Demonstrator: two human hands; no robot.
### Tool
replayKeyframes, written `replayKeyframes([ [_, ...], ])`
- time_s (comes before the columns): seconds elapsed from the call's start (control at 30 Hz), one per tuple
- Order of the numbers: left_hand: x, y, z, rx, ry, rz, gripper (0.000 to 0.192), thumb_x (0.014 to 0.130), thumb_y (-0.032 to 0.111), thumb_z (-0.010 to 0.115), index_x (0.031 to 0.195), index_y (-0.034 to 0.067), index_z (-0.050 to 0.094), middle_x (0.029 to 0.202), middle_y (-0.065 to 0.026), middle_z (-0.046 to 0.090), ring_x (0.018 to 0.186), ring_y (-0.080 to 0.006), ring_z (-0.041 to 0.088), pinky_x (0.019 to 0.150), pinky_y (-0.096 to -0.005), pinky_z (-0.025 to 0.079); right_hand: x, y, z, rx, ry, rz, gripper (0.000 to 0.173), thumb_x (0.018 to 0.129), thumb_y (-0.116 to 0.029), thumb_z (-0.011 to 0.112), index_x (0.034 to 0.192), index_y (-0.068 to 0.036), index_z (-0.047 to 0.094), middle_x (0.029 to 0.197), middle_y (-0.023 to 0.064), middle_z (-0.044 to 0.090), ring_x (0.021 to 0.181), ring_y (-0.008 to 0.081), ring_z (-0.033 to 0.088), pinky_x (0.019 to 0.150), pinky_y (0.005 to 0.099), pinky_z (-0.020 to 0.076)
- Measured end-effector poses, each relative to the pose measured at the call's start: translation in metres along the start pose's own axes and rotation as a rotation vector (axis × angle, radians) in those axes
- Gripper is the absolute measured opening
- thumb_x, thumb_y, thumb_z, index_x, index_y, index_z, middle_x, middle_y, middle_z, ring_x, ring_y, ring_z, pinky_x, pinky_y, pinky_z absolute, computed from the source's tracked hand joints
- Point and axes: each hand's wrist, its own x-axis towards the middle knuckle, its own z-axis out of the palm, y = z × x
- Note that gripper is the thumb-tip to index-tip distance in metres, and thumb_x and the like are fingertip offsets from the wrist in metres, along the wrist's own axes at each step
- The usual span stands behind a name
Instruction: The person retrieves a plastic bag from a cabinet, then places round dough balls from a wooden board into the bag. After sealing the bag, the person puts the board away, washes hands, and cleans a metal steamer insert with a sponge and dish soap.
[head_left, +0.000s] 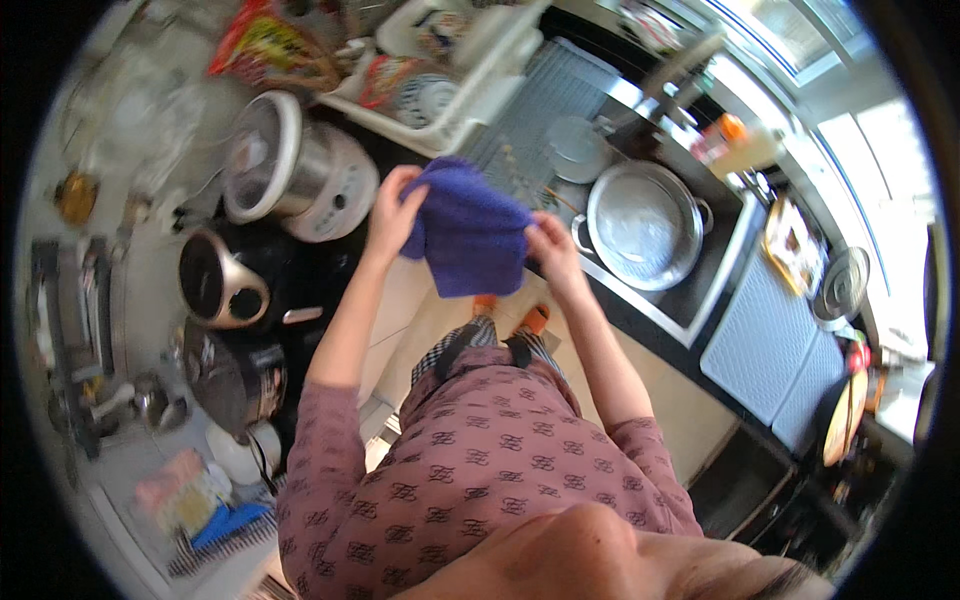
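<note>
A purple cloth (472, 232) hangs stretched between both hands in front of my body. My left hand (396, 210) pinches its upper left edge between thumb and fingers. At the opposite edge, my right hand (551, 244) grips a corner. To the right of the cloth, a wide two-handled metal pot (646, 225) stands in the sink (697, 300); what looks like shallow liquid covers its bottom. A round lid or dish (577, 148) lies beside the pot. An appliance with a lidded metal bowl (330, 184) stands close to my left hand.
A white plastic basket (442, 139) holding packets and a patterned bowl is at the back. Small black-and-gold appliances (221, 281) line the left counter. Light blue ribbed mats (761, 330) cover the counter right of the sink, with bottles (739, 142) near the window.
</note>
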Motion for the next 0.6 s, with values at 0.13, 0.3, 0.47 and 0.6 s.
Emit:
replayKeyframes([
  [0.13,0.022,0.004,-0.006,0.549,0.188,0.331,0.05,0.067,0.002,0.068,0.114,0.002,0.051,0.112,-0.0168,0.054,0.106,-0.0356,0.05,0.092,-0.0409,0.039,0.075,-0.005,0.002,-0.221,0.177,-0.102,0.048,0.09,-0.016,0.056,0.134,-0.005,0.039,0.126,0.0083,0.051,0.111,0.0191,0.051,0.093,0.0319,0.0404],
  [0.3,-0.013,0.016,-0.042,0.487,0.224,0.387,0.051,0.07,0.005,0.069,0.117,0.003,0.05,0.118,-0.0149,0.052,0.112,-0.0335,0.047,0.097,-0.0408,0.037,0.062,0.04,-0.03,-0.346,0.089,-0.062,0.044,0.088,-0.011,0.057,0.129,-0.002,0.045,0.123,0.0076,0.051,0.103,0.0155,0.051,0.084,0.0281,0.0432],
  [0.47,0.019,0.008,-0.177,0.745,0.737,0.31,0.056,0.078,0.021,0.069,0.125,0.002,0.045,0.127,-0.0183,0.046,0.116,-0.0345,0.045,0.1,-0.0407,0.035,0.011,0.079,-0.032,-0.252,0.127,0.226,0.032,0.086,-0.008,0.057,0.118,-0.005,0.055,0.106,0.002,0.06,0.09,0.0123,0.057,0.078,0.0241,0.0416],
  [0.6,0.058,-0.011,-0.244,0.944,0.63,-0.005,0.089,0.07,0.056,0.07,0.134,0.002,0.038,0.129,-0.0203,0.043,0.119,-0.0347,0.041,0.1,-0.042,0.034,0.002,0.075,-0.002,-0.324,0.113,0.238,0.033,0.086,-0.008,0.057,0.118,-0.005,0.054,0.111,0.0041,0.06,0.096,0.0131,0.057,0.081,0.0262,0.0416],
])
